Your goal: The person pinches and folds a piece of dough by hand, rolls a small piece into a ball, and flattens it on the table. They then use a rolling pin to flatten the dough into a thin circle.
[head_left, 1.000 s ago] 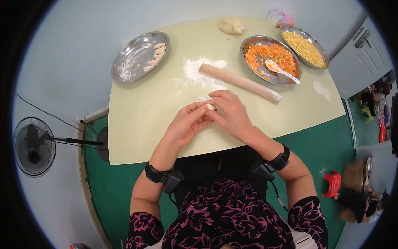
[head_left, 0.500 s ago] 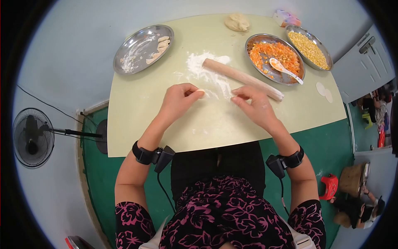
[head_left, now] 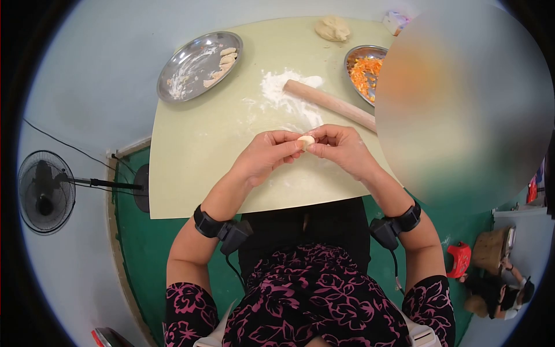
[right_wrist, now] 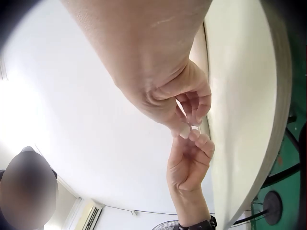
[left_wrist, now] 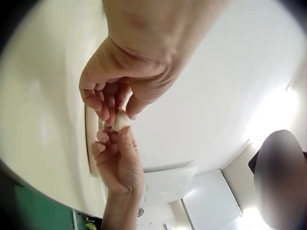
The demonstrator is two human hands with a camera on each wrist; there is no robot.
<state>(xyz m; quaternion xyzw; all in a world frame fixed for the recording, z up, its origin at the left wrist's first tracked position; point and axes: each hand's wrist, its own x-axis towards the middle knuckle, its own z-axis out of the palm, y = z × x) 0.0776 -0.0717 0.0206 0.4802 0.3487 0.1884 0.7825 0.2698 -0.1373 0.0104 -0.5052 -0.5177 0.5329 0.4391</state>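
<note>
A small piece of white dough [head_left: 307, 140] is pinched between both hands, above the floured part of the table. My left hand [head_left: 265, 155] grips it between thumb and fingers from the left. Fingers of my right hand [head_left: 344, 151] pinch its other side, fingertips close against those of the left. In the left wrist view the dough [left_wrist: 120, 120] shows as a pale, rounded lump. Seen from the right wrist, the fingers mostly hide it. Just beyond the hands lie loose white flour [head_left: 283, 87] and a wooden rolling pin [head_left: 329, 104].
A metal plate [head_left: 179, 66] with several shaped dough pieces [head_left: 225, 62] stands at the far left of the table [head_left: 191, 173]. A dough ball [head_left: 332, 28] sits at the back. A blurred patch partly covers a bowl of orange filling [head_left: 364, 75]. A fan [head_left: 46, 191] stands left.
Half a second ago the hands were apart, the left holding the dough. They have come back together, and the right hand now pinches it too. A blurred patch now covers the right side.
</note>
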